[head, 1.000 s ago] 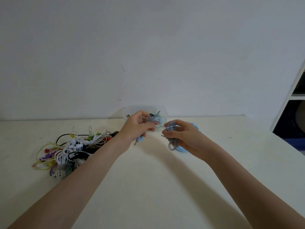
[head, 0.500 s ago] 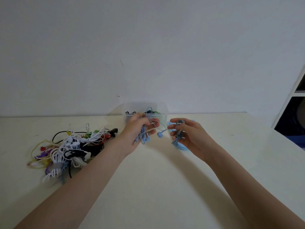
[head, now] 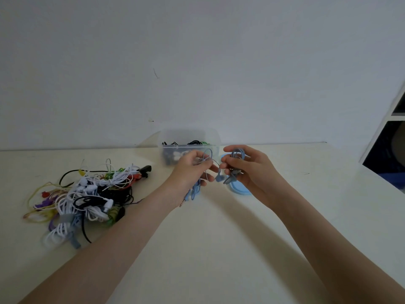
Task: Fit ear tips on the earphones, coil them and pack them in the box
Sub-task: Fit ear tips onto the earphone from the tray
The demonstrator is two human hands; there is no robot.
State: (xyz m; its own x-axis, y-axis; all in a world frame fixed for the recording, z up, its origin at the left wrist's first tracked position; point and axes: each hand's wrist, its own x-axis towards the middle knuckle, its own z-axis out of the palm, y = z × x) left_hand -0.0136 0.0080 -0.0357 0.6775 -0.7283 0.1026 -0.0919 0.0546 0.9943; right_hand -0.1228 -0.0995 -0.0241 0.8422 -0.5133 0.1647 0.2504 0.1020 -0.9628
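Two hands over the table [head: 219, 249]: left hand [head: 190, 170] and right hand [head: 245, 165], level with each other and close together, just in front of one clear plastic box [head: 210, 140]. One pair of light blue earphones [head: 237, 153] shared between them: fingers of the left hand curled round a hanging bundle of the cord, loops dangling below the palm; right hand pinching a small coil of the same cord, one earbud hanging in the gap between the two hands. Inside the box, dark, white and green cords, number not countable. One round light blue lid [head: 240, 190] flat on the table, under the right hand. One tangled heap of earphones [head: 87, 194] well to the left: white, black, yellow, red, green and purple cords, too knotted to count. Box set against the far table edge at the wall [head: 197, 62]. Bare cream surface between heap and hands, and wide open room toward the near edge. Plain pale wall behind; white shelf unit [head: 392, 128] at far right.
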